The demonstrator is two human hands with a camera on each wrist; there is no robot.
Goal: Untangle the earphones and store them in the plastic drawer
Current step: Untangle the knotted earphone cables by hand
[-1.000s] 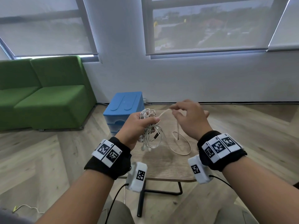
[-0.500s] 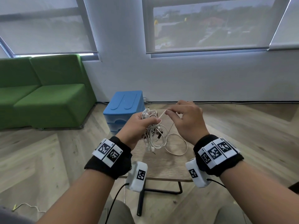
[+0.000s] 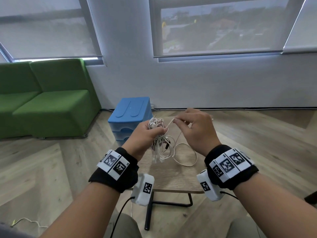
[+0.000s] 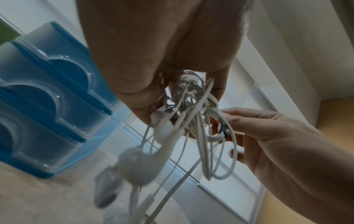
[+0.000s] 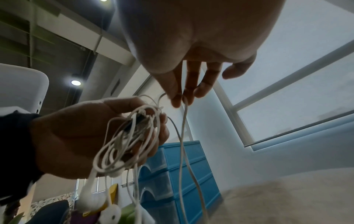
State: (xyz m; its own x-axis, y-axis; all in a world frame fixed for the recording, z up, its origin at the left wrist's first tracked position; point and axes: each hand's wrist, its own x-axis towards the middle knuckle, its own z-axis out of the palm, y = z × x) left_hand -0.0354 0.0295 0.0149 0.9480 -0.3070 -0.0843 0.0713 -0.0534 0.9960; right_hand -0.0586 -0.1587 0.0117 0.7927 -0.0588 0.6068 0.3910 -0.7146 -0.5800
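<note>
Earphones point(image 3: 159, 140) are a white tangled wad up above the small table point(image 3: 171, 176), my left hand point(image 3: 145, 136) has its fingers curled tight round them. My right hand point(image 3: 197, 129) pinches one strand between thumb and fingertips. Blue plastic drawer point(image 3: 132, 117) sits just past the table's far-left edge.

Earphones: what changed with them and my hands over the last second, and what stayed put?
The right hand moved in toward the bundle, then drew a little away again, pinching one white cord throughout. The slack loop on the table shifted and widened. The left hand kept gripping the tangled earphones in about the same spot. The blue drawer unit stayed shut, unmoved.
</note>
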